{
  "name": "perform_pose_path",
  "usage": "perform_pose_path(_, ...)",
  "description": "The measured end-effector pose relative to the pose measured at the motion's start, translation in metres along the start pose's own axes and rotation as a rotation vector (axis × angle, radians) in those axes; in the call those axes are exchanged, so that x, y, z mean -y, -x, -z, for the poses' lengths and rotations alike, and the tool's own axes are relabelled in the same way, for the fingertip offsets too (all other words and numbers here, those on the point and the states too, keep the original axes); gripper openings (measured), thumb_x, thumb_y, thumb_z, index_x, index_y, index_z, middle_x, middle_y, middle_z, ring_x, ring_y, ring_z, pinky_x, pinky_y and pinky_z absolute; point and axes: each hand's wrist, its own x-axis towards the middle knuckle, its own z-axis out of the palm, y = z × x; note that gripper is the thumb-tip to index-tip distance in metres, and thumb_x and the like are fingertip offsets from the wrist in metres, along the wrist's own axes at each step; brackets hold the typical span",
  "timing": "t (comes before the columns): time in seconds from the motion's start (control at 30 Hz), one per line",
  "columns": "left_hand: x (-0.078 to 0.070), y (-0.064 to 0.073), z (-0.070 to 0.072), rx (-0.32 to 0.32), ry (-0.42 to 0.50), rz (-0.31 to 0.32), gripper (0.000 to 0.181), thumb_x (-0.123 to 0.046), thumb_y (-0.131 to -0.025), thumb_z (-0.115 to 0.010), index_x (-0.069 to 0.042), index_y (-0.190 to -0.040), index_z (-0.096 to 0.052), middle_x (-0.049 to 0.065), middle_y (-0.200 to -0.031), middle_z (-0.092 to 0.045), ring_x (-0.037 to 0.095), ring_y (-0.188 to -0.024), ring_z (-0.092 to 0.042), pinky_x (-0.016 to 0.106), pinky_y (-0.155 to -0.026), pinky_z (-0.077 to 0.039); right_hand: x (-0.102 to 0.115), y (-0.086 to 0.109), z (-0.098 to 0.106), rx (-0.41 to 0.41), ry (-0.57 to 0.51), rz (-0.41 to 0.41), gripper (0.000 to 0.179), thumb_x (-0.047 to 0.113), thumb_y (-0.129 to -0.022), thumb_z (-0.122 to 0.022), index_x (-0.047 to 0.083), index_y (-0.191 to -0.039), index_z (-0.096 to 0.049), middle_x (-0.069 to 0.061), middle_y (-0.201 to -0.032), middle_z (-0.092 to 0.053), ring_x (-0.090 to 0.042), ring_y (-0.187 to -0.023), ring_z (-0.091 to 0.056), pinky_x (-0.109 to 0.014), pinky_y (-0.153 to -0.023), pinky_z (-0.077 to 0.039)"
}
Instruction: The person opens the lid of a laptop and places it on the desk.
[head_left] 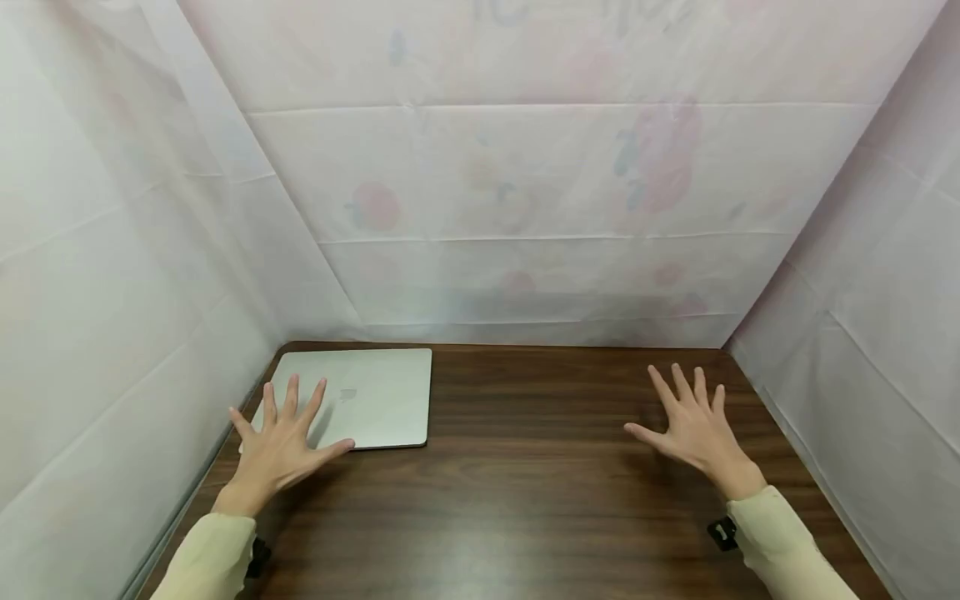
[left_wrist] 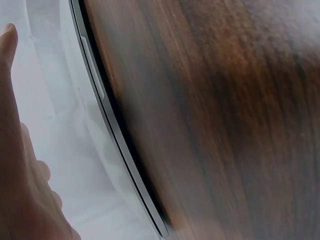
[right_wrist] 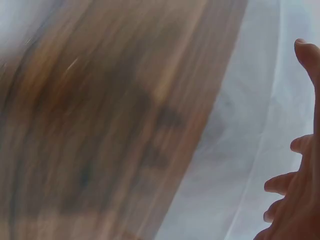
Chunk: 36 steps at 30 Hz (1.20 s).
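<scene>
Creased pale sheets (head_left: 555,175) line three sides of a wood-grain table (head_left: 517,492).

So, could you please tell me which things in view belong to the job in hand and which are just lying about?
Likely in the job:
- silver laptop, closed
- left hand, nearest the laptop
- right hand, spread

Just surroundings:
- wooden table
- patterned white curtains
- dark wrist devices

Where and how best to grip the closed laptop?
Likely its right edge, coming from the right with the right hand, pinching top and underside: the laptop lies flat and thin, its left and far edges near the curtains, its right edge facing bare tabletop.
</scene>
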Motion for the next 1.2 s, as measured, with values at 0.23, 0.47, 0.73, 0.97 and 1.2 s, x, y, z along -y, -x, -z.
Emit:
perform_pose_path(0.23,0.009,0.000,0.004,0.019,0.034,0.018,0.109,-0.082,-0.087,-0.053,-0.033,-0.166,0.004,0.025,-0.171,0.009,0.061,-0.150,0.012,0.090,-0.094,0.022,0.033,-0.004,0.005,-0.005,-0.060,0.004,0.109,0.073,-0.087,-0.064,0.018,-0.167,-0.015,-0.033,-0.168,-0.014,-0.066,-0.149,-0.003,-0.087,-0.108,-0.004)
perform_pose_path(0.47,0.021,-0.003,-0.002,0.025,0.076,0.065,0.113,-0.082,-0.086,-0.055,-0.033,-0.166,0.008,0.028,-0.169,0.012,0.066,-0.148,0.009,0.095,-0.092,0.011,0.067,-0.011,-0.010,0.018,-0.167,-0.013,0.110,0.074,-0.088,-0.063,0.025,-0.168,-0.006,-0.030,-0.169,-0.011,-0.063,-0.151,0.001,-0.085,-0.110,-0.003)
perform_pose_path(0.73,0.022,-0.011,-0.014,0.015,0.115,0.076,0.112,-0.081,-0.087,-0.055,-0.031,-0.166,0.006,0.029,-0.169,0.011,0.067,-0.148,0.008,0.094,-0.095,0.009,0.115,-0.022,-0.040,0.024,-0.257,0.027,0.108,0.077,-0.086,-0.062,0.029,-0.167,-0.009,-0.024,-0.170,-0.014,-0.057,-0.154,-0.001,-0.082,-0.114,-0.006)
perform_pose_path(0.97,0.024,-0.024,-0.020,0.032,0.107,0.062,0.110,-0.082,-0.088,-0.052,-0.031,-0.166,0.006,0.030,-0.169,0.011,0.065,-0.149,0.011,0.093,-0.098,0.006,0.157,-0.036,-0.065,0.065,-0.291,0.085,0.107,0.080,-0.086,-0.059,0.027,-0.167,-0.012,-0.023,-0.170,-0.018,-0.057,-0.154,-0.006,-0.081,-0.115,-0.010)
perform_pose_path(1.2,0.040,-0.027,-0.017,0.078,0.115,0.072,0.112,-0.082,-0.088,-0.053,-0.027,-0.167,0.005,0.034,-0.168,0.001,0.066,-0.149,0.005,0.093,-0.098,0.001,0.191,-0.049,-0.087,0.118,-0.308,0.104,0.109,0.084,-0.085,-0.055,0.023,-0.167,-0.016,-0.025,-0.169,-0.021,-0.056,-0.154,-0.010,-0.078,-0.118,-0.011)
